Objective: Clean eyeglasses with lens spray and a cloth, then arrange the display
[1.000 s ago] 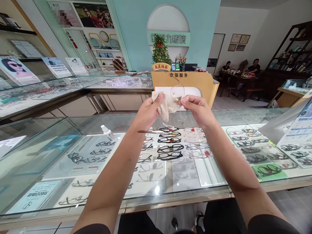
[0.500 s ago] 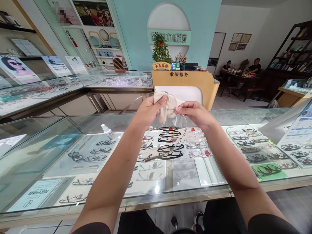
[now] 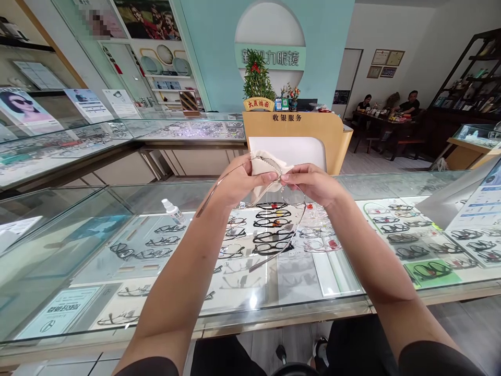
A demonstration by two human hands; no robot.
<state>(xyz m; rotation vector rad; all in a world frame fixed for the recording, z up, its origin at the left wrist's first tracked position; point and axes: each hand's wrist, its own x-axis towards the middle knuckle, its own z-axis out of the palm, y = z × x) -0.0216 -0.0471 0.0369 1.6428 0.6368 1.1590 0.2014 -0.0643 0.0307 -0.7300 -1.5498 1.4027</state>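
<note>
A pale cream cloth (image 3: 263, 166) is wrapped round one lens of a thin-rimmed pair of glasses (image 3: 294, 195), above the glass counter. My left hand (image 3: 238, 180) is closed on the cloth, its thumb pressing across the covered lens. With fingertips pinched near the bridge, my right hand (image 3: 313, 183) holds the glasses. The other lens shows bare below my right fingers. One temple arm reaches left past my left wrist; the other hangs down over the display.
The glass display counter (image 3: 309, 308) holds rows of glasses frames. A white spray bottle (image 3: 172, 211) stands left of my left forearm. Beyond are a wooden cashier desk (image 3: 336, 136), a potted plant (image 3: 257, 78) and two seated people at a table.
My left thumb has moved right and lower over the cloth, which is folded differently. The glasses have tilted, so the temple arms now extend lower.
</note>
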